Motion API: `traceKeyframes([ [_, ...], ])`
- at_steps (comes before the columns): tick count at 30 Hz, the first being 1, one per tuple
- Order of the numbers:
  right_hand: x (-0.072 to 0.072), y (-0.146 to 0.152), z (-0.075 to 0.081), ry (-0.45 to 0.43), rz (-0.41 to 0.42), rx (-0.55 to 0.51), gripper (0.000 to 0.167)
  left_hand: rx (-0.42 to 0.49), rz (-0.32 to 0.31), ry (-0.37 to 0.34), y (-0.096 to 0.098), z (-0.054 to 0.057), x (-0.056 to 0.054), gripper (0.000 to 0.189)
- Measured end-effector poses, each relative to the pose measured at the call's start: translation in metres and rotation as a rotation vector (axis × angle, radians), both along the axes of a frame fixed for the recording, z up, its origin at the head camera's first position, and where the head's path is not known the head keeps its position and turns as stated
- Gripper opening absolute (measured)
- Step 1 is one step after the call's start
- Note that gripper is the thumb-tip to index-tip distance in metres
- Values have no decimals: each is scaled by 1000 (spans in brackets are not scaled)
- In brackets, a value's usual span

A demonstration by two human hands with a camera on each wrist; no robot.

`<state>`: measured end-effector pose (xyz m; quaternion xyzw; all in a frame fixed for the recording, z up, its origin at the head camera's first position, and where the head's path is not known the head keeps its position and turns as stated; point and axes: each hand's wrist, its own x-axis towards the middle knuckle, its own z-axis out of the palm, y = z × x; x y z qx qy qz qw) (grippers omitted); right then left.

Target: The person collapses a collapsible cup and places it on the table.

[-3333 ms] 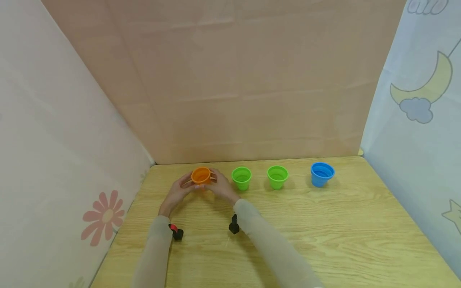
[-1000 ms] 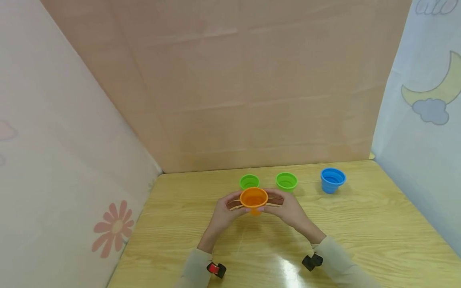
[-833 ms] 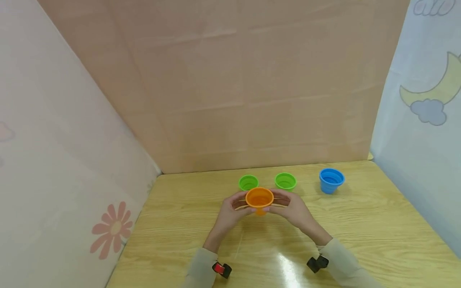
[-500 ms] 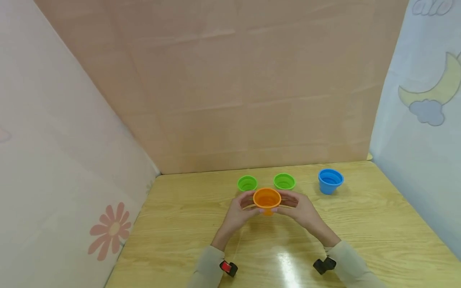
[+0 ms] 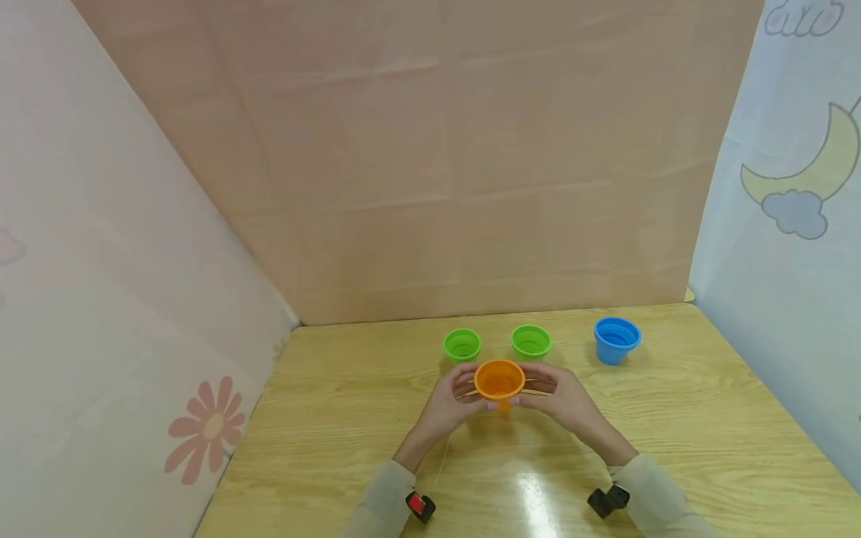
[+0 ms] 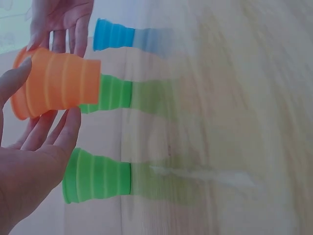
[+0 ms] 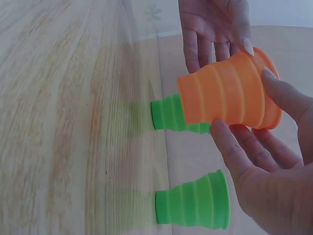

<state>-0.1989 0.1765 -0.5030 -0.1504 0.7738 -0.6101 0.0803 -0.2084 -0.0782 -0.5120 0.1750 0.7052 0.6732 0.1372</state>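
Observation:
An orange collapsible cup (image 5: 499, 381) is held upright between both hands near the table's middle. My left hand (image 5: 444, 405) grips its left side, thumb in front and fingers behind. On the opposite side my right hand (image 5: 572, 402) holds it the same way. In the left wrist view, a gap shows between the base of the orange cup (image 6: 61, 83) and the tabletop. The right wrist view shows the orange cup (image 7: 227, 93) raised too, with the thumb near its rim. Behind it stand two green cups, one on the left (image 5: 462, 345) and one on the right (image 5: 531, 342).
A blue cup (image 5: 615, 342) stands upright at the back right of the wooden table (image 5: 323, 426). A brown sheet (image 5: 430, 187) hangs behind the table, with pale printed sheets at both sides. Dark devices are strapped at both wrists.
Both hands have carried the orange cup from the table's back left rightward and nearer, in front of the green cups. Over the last half second it has sunk slightly in view.

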Motion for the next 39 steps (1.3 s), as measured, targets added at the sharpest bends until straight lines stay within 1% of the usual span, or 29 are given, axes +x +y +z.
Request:
traceKeyframes([
  [8,1,0,-4,24,7,4,56,-15,3,1,1,-2,1,63],
  [15,1,0,-2,-21,-3,-5,55,-47,36,8,0,-3,3,57],
  [19,0,0,1,-47,-7,0,55,-58,44,18,1,-2,2,52],
  [24,1,1,2,-44,24,-6,55,-83,53,23,1,-1,3,49],
  [30,2,4,2,-69,46,-23,57,-104,53,-17,-1,0,4,47],
  [33,2,4,1,-80,38,-25,59,-106,62,-42,-1,2,4,46],
  [39,1,2,2,-92,26,-44,65,-81,60,-107,-2,4,5,46],
])
